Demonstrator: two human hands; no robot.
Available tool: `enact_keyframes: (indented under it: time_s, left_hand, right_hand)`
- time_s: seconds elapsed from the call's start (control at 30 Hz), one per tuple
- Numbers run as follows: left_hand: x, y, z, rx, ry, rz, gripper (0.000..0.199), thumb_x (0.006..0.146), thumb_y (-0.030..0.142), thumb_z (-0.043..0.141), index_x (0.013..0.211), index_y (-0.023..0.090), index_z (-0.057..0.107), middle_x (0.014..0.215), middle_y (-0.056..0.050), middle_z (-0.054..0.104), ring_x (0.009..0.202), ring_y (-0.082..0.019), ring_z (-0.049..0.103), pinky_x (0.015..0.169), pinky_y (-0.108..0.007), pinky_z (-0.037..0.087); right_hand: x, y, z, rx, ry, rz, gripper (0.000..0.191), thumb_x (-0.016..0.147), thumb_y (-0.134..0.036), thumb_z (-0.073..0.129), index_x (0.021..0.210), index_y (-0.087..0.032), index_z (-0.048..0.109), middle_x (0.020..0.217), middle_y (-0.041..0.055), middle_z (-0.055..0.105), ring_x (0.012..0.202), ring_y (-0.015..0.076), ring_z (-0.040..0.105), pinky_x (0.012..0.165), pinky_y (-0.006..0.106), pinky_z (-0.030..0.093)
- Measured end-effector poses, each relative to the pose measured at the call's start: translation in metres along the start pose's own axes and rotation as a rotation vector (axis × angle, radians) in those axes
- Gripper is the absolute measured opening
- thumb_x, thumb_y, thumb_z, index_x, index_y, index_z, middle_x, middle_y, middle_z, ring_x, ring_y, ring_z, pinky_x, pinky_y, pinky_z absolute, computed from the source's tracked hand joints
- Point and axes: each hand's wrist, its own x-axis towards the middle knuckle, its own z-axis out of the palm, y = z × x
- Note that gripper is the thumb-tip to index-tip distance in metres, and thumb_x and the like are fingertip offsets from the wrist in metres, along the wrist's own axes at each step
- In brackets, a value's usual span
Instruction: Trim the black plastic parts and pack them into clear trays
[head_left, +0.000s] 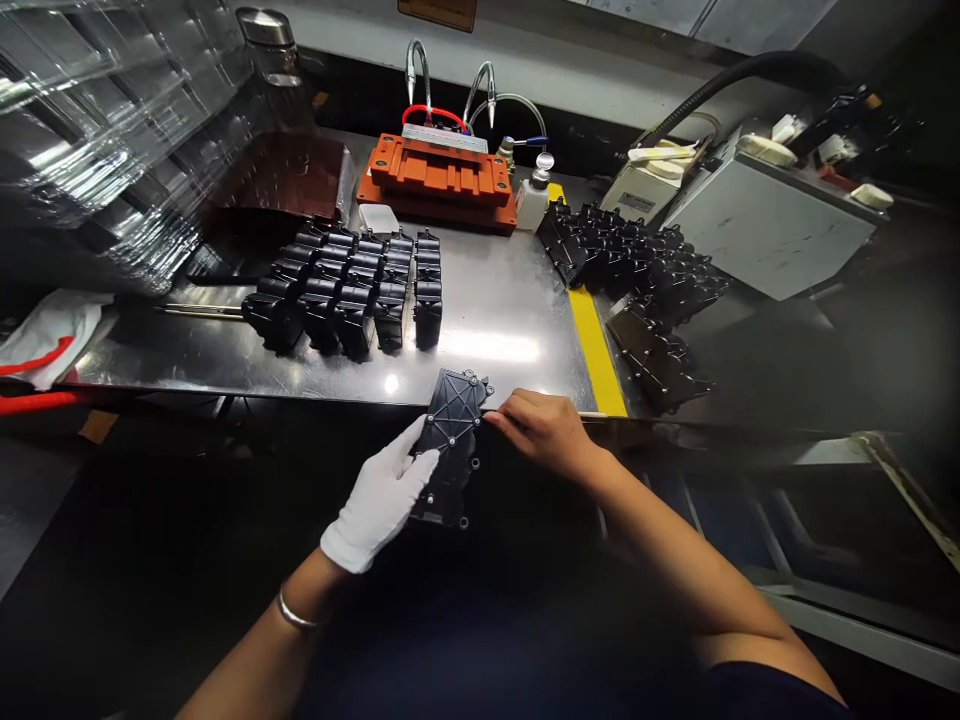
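Observation:
A flat black plastic housing (454,415) with crossing ribs, small metal pins and ring lugs along its right edge is held tilted before the table's front edge. My left hand (381,495), in a white glove, is closed on its left side, thumb across the ribbed face. Bare, my right hand (546,430) pinches a thin pale stick (596,414), whose rear end shows to the right of the hand. The stick's front end reaches the housing's right edge; whether it touches cannot be told. Most of the stick is hidden by the fingers.
Black housings stand in rows (360,285) on the metal table (495,310); more are piled (637,255) beyond a yellow strip (596,350). Behind are an orange fixture (442,170) and a bottle (533,200). Clear trays (112,130) are stacked left, near thin sticks (202,311). A grey box (772,215) stands right.

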Motion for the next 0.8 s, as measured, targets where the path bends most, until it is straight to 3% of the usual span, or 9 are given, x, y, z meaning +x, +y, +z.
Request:
enact_keyframes:
  time_s: [0.2, 0.8]
  left_hand:
    - [0.000, 0.004, -0.001, -0.070, -0.059, -0.042, 0.071, 0.081, 0.040, 0.063, 0.144, 0.019, 0.040, 0.078, 0.000, 0.068, 0.072, -0.015, 0.062, 0.071, -0.028, 0.053]
    - [-0.001, 0.001, -0.001, 0.001, -0.031, -0.003, 0.068, 0.081, 0.042, 0.062, 0.142, 0.020, 0.043, 0.066, 0.004, 0.061, 0.059, -0.011, 0.053, 0.062, -0.023, 0.049]
  right_hand:
    - [0.007, 0.005, -0.004, 0.016, -0.036, -0.063, 0.046, 0.098, -0.045, 0.038, 0.068, -0.018, 0.060, 0.066, 0.0034, 0.063, 0.057, 0.0113, 0.051, 0.052, 0.026, 0.024]
    - [-0.009, 0.002, 0.009, 0.349, 0.043, 0.162, 0.043, 0.093, -0.049, 0.046, 0.068, -0.018, 0.063, 0.061, 0.0025, 0.063, 0.054, 0.0109, 0.053, 0.055, 0.023, 0.037]
